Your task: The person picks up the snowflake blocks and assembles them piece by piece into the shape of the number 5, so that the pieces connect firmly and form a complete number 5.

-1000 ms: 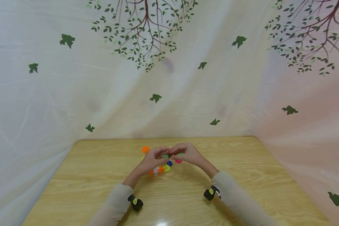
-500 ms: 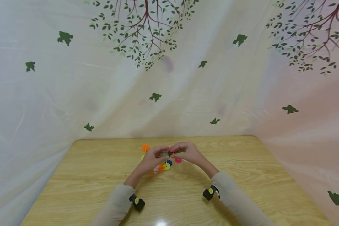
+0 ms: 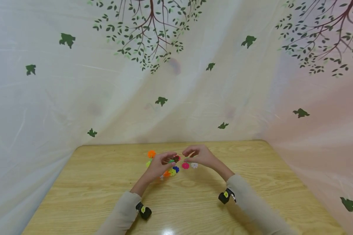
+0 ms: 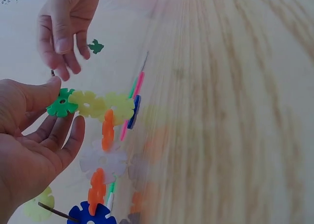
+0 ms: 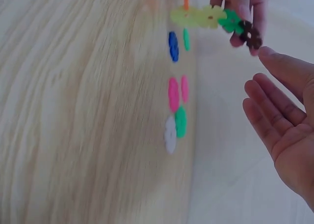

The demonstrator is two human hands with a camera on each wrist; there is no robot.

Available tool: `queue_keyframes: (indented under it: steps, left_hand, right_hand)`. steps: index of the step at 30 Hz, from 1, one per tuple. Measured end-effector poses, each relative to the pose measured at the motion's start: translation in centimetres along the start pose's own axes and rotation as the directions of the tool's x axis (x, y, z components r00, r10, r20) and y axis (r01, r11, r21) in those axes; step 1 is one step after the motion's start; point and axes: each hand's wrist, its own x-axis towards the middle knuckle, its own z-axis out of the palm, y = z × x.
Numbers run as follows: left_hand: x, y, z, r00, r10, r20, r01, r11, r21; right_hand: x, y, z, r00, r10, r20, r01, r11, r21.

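The left hand point(image 3: 159, 166) pinches a green notched disc point(image 4: 62, 102) between thumb and fingers. That disc joins a chain of pale yellow discs point(image 4: 88, 104), an orange one point(image 4: 108, 130), a whitish one point(image 4: 102, 161) and a blue one point(image 4: 91, 215). In the right wrist view a brown disc point(image 5: 250, 35) hangs at the chain's end, beyond the green one. The right hand point(image 3: 202, 156) holds nothing; its thumb and fingers are apart, with the thumb tip close to the brown disc in the right wrist view.
Loose discs lie on the wooden table point(image 3: 253, 182): pink point(image 3: 185, 165), white point(image 3: 194, 165), blue point(image 5: 173, 46) and green point(image 5: 180, 122). At the chain's far left stands an orange disc point(image 3: 151, 154). Behind the table hangs a pale cloth point(image 3: 120, 98) printed with leaves and branches.
The right hand has let go of the brown disc and moved to the right. The brown disc stays on the chain at the left hand, which has barely moved.
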Motion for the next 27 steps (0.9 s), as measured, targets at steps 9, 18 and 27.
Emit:
queue_keyframes:
  steps: [9,18,27]
  left_hand:
    - [-0.1,0.2,-0.1,1.0,-0.005,0.006,0.005,0.998,0.056]
    - [-0.1,0.0,-0.1,1.0,-0.019,0.005,0.018,0.998,0.059]
    - [-0.1,0.1,0.1,0.999,-0.033,-0.012,0.034,0.998,0.06]
  right_hand:
    - [-0.8,2.6,-2.2,0.991,0.081,0.104,-0.069,0.992,-0.106]
    - [-1.2,4.3,-2.4,0.978,0.154,0.139,-0.127,0.974,-0.19]
    - [-1.2,4.8,-1.9,0.966,0.22,0.138,-0.189,0.959,-0.21]
